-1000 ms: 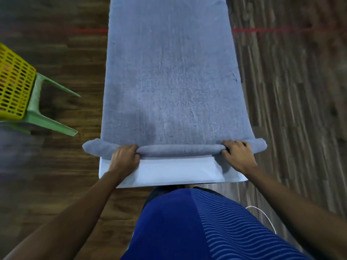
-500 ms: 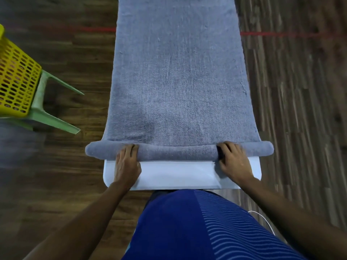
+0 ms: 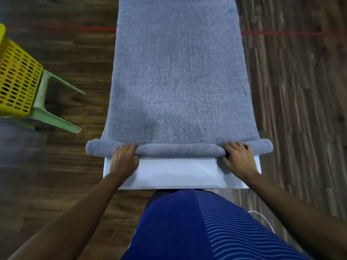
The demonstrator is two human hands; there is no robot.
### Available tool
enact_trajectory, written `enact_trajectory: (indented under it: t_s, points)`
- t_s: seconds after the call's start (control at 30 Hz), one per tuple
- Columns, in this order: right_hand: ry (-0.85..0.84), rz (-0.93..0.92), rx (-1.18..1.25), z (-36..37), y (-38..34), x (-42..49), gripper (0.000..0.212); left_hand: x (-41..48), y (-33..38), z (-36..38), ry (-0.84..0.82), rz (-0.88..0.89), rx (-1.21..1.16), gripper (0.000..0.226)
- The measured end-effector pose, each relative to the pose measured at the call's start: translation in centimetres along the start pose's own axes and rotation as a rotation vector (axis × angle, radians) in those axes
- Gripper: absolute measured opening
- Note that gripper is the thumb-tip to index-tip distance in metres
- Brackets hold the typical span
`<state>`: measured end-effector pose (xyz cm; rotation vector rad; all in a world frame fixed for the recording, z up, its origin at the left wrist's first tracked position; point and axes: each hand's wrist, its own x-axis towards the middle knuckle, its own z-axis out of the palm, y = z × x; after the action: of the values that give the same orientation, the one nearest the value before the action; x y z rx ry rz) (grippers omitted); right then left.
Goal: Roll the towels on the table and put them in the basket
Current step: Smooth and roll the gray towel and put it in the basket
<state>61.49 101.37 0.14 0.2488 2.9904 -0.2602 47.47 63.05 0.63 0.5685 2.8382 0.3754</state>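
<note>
Curling their fingers over the roll at the near end of the towel on the table, the left hand and right hand grip close to its ends, where the soft, seemingly thick pile could sag loose.

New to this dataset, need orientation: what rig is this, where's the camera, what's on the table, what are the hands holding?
No machine here: a person works bare-handed. The single view comes from a wide-angle camera on their head, looking forward and down. A grey towel lies lengthwise on a white table, its near end rolled up. The left hand and right hand each curl their fingers over that roll, one near each end. A yellow basket sits on a green chair at the left.
</note>
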Motion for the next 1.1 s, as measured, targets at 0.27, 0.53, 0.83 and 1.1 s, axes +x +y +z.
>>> enact_trajectory:
  t_s: [0.27,0.53,0.83,1.1]
  points:
    - [0.034,0.138,-0.013,-1.3,0.6,2.9,0.024,0.8,-0.6,-0.7,0.174,-0.087,0.092,0.022]
    - [-0.036,0.012,0.033,0.3,-1.8,0.1,0.047,-1.3,-0.3,2.5,0.067,0.015,0.068,0.061]
    - [-0.177,0.078,0.070,-1.9,-0.9,2.6,0.046,2.7,-0.7,-0.6,-0.043,0.053,0.169,0.029]
    - [-0.172,0.199,0.038,-2.5,0.7,4.6,0.040,3.1,-1.0,-1.7,0.003,-0.044,0.007,0.026]
